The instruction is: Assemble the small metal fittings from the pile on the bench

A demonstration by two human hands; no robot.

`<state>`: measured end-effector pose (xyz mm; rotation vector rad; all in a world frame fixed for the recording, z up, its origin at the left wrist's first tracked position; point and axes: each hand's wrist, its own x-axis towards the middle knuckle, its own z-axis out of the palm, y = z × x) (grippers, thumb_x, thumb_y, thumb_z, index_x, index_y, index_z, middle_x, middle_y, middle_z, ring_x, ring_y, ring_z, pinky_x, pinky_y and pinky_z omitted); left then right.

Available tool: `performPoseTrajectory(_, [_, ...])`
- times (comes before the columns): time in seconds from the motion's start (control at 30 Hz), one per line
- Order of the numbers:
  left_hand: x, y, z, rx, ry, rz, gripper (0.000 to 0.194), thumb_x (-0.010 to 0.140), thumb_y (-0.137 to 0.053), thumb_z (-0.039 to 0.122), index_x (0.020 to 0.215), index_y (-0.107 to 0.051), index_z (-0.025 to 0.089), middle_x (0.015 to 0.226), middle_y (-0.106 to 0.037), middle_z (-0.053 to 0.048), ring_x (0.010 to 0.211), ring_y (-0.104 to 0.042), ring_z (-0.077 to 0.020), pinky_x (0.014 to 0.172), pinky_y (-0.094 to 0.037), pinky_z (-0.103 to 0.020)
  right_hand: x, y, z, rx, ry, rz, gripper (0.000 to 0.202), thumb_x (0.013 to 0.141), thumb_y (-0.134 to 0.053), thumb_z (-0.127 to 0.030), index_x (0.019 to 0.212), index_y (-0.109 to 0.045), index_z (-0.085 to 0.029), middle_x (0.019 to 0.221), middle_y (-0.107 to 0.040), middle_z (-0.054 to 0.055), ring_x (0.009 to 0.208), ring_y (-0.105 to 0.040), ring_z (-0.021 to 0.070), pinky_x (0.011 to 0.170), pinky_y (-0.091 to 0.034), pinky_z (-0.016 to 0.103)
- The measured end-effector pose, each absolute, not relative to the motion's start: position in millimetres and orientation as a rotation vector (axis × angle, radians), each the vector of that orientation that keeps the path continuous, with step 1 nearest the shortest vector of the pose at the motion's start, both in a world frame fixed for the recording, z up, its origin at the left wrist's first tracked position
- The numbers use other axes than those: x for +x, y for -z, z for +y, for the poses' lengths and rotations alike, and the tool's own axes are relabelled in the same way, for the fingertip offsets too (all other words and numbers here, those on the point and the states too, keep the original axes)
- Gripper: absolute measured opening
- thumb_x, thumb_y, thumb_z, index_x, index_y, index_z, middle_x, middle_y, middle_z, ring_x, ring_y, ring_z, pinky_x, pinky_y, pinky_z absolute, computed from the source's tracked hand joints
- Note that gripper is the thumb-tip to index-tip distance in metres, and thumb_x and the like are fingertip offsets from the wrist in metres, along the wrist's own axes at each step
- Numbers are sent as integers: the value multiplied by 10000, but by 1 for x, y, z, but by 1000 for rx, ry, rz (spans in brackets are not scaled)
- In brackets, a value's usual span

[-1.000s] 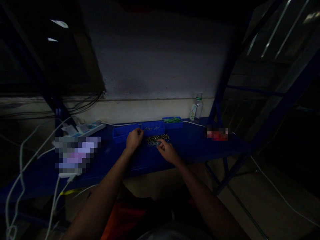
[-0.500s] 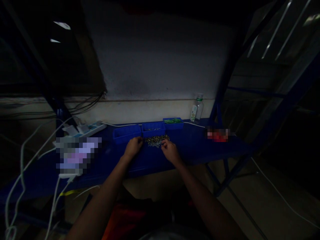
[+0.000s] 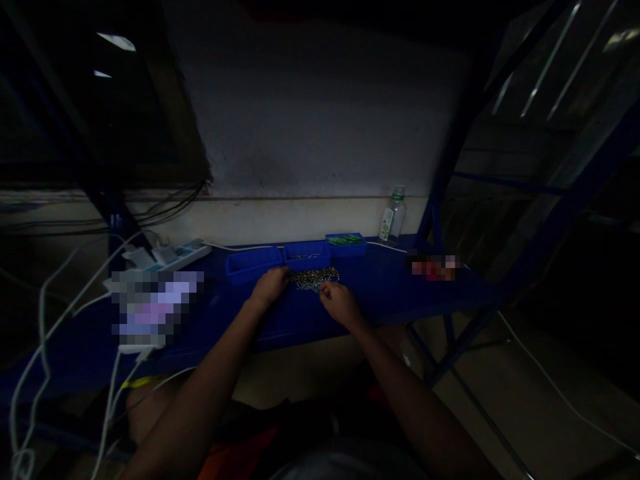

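A heap of small brass-coloured and silvery metal pieces (image 3: 315,277) lies on the blue table (image 3: 295,320); they look like screws or similar fasteners, too small to name surely. At its left edge my left hand (image 3: 271,285) is closed, fingers curled, and whatever it grips is hidden. My right hand (image 3: 340,301) touches the heap's near right side with thumb and forefinger pinched together. What lies in that pinch is too small to make out. Just behind the heap stands a blue bin (image 3: 307,256) with a few thin metal pieces inside.
Another blue bin (image 3: 254,262) stands to the left, and a smaller one with green contents (image 3: 345,244) to the right. A clear bottle (image 3: 393,217) is by the wall. White cables and a power strip (image 3: 187,255) lie at left, near a blurred-out object (image 3: 160,303).
My left hand has turned and shifted slightly right, toward the heap. My right hand has moved slightly left and its fingers have drawn together. The view has tilted a little.
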<state>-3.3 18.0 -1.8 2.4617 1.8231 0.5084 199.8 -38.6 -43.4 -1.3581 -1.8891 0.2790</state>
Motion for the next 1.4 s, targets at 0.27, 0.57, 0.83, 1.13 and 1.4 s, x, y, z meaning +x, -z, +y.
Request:
performPoseTrajectory(0.27, [1, 1, 9, 2502, -478, 1794, 204, 787, -470, 208, 899, -637, 170, 899, -647, -109, 834, -605, -214, 767, -425, -265, 200, 41, -40, -1327, -288, -1931, 107, 803, -494, -172, 825, -594, -206, 768, -631, 12, 741, -566, 127, 686, -384, 210])
performPoseTrajectory(0.57, [6, 0, 16, 2433, -525, 1814, 199, 773, -503, 311, 801, -648, 177, 832, -666, -102, 799, -611, -221, 687, -420, -253, 200, 41, -41, -1278, -314, -1894, 114, 803, -491, -167, 828, -597, -200, 782, -643, 19, 731, -580, 133, 674, -397, 213])
performPoseTrajectory(0.83, [2, -6, -13, 2246, -920, 1764, 184, 764, -487, 283, 853, -601, 169, 825, -661, -48, 765, -600, -178, 693, -417, -238, 199, 40, -42, -1241, -355, -1891, 117, 820, -485, -196, 847, -599, -200, 780, -640, 20, 722, -577, 133, 684, -406, 223])
performPoseTrajectory(1.13, [25, 21, -63, 2034, -985, 1192, 194, 768, -511, 325, 845, -574, 158, 749, -634, -19, 695, -586, -146, 631, -437, -228, 197, 34, -51, -1097, -402, -2063, 200, 815, -512, -233, 1002, -580, -217, 839, -640, 6, 719, -572, 119, 699, -415, 220])
performPoseTrajectory(1.4, [21, 20, -59, 2019, -1019, 1191, 204, 766, -511, 314, 871, -575, 151, 756, -618, -23, 695, -571, -139, 638, -433, -226, 196, 29, -57, -1049, -464, -2056, 171, 864, -460, -285, 922, -603, -212, 844, -654, 9, 754, -589, 123, 679, -403, 208])
